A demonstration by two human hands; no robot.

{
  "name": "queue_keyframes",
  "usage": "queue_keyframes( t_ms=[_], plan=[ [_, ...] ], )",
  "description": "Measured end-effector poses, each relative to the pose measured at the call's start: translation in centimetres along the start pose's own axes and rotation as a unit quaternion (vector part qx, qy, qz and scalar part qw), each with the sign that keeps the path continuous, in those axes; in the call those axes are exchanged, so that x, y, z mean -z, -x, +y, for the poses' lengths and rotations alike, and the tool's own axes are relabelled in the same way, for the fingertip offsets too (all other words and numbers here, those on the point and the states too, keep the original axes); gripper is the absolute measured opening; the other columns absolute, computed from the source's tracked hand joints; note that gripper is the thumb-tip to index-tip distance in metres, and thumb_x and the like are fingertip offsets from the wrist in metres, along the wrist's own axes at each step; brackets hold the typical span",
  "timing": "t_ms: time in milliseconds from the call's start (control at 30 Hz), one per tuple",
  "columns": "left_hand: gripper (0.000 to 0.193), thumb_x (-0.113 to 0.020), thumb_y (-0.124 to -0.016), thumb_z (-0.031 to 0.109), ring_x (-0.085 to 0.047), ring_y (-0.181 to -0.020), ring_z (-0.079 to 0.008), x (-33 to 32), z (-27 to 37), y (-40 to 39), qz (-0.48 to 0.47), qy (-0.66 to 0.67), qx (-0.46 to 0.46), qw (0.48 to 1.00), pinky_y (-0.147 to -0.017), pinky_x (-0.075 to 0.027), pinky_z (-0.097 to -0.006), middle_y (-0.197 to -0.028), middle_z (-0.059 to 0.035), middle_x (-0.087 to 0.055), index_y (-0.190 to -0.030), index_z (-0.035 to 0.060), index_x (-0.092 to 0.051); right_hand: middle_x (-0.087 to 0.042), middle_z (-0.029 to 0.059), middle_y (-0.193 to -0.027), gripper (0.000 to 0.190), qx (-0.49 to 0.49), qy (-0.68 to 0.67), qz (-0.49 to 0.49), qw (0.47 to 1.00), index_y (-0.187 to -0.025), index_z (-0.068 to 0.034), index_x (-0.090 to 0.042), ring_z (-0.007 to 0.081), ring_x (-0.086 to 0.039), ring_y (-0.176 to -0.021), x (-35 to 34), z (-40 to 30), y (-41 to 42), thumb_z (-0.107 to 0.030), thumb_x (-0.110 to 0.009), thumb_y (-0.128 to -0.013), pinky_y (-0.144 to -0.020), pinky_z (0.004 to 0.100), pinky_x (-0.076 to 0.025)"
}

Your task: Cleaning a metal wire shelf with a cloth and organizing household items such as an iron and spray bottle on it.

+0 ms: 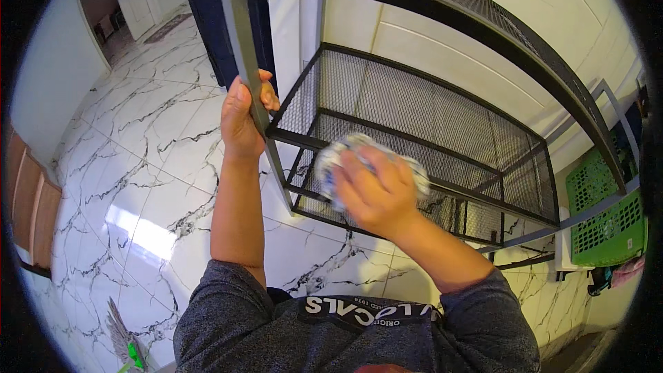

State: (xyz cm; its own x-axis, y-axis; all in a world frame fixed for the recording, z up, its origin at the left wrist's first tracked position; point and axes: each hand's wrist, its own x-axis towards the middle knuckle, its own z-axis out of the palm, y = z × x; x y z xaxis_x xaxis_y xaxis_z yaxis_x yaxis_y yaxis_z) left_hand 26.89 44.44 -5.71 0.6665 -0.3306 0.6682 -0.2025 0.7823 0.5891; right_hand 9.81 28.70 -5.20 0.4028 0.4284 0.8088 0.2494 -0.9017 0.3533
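Observation:
A metal shelving rack (424, 5) with black mesh shelves and grey posts stands before me. My left hand (246, 109) is wrapped around its grey front-left post (241, 36), level with a mesh basket shelf (404, 98). In my right hand (380, 189) is a bunched, light patterned cloth (357, 147), pressed against the front rail of that shelf. The right hand and cloth are blurred. Part of the rail is hidden behind them, and a lower mesh tier (331, 212) shows beneath.
A green perforated plastic basket (603, 207) is at the right beside the rack. Behind the left post stands a dark upright case (207, 26). A broom head (121, 336) with green parts lies at lower left on the marble-patterned tile floor (140, 166). Wooden furniture (31, 202) edges the left.

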Motion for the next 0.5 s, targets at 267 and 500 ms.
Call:
queue_keyframes(
  t_ms=[267,500],
  plan=[
    [0.044,-0.049,-0.087,0.039,-0.043,-0.07,-0.0119,0.3,-0.3,-0.4,0.012,-0.006,-0.013,1.0,-0.068,-0.037,-0.0259,-0.074,-0.0036,-0.048,-0.104,-0.0017,-0.05,-0.058,0.0057,-0.096,0.016,0.012,-0.072,0.004,0.997,-0.079,-0.01,-0.061,0.0232,-0.052,-0.094,-4.8,-2.7,-3.9,-0.019,-0.06,-0.066,-0.069,0.0359,-0.043],
    [0.044,-0.048,-0.086,0.04,-0.04,-0.07,-0.0125,0.2,-0.4,-0.2,0.016,-0.035,-0.03,0.999,-0.067,-0.034,-0.0271,-0.073,-0.0022,-0.044,-0.103,-0.0003,-0.05,-0.062,0.0055,-0.096,0.016,-0.005,0.019,-0.015,1.0,-0.078,-0.011,-0.064,0.0251,-0.057,-0.088,1.4,0.8,1.7,-0.02,-0.063,-0.065,-0.066,0.0369,-0.043]
  ],
)
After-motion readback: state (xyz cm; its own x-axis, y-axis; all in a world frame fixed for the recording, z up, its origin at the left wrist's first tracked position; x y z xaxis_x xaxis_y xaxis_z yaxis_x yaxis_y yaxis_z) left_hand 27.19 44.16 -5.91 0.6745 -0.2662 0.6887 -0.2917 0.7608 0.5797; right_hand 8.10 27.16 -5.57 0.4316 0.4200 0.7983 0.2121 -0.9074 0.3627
